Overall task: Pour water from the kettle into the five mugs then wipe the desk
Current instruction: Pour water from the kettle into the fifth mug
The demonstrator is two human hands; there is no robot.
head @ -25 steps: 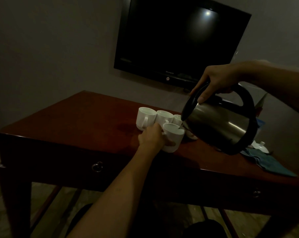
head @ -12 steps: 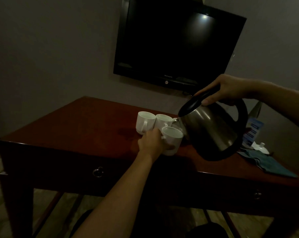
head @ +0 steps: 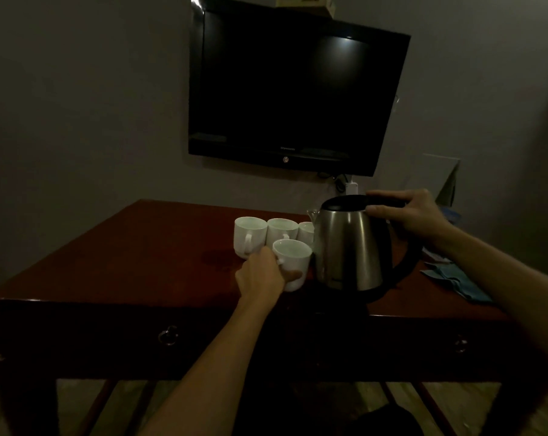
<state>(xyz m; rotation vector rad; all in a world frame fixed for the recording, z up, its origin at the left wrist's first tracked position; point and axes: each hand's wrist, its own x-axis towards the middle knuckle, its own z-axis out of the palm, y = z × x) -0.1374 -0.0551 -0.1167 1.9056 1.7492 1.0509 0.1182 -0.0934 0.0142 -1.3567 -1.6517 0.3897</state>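
Dim grey walls close the room in front of you, and a dark television (head: 293,92) hangs on the far wall, switched off. Below it stands the table (head: 115,262), a reddish-brown wooden one with two ring pulls on its near face, and a darker stain shows on its top, left of the mugs.

Your kettle (head: 348,247), steel with a black lid and black handle, stands upright near the middle of the table, towards the right. Your right hand (head: 408,215) is closed around the top of its handle, with the thumb lying along the lid edge. Whether the base already touches the wood, you cannot tell in this light.

A blue cloth (head: 452,280) lies crumpled on the table at the right, behind your right forearm.

Four white mugs are visible, all just left of the kettle. Three stand in a far row: the left mug (head: 249,236), the middle mug (head: 280,231), and a third mug (head: 305,231) half hidden by the kettle. The near mug (head: 293,262) stands in front of them, just beside the kettle. Your left hand (head: 261,273) holds this near mug, fingers at its handle and thumb low on its side.
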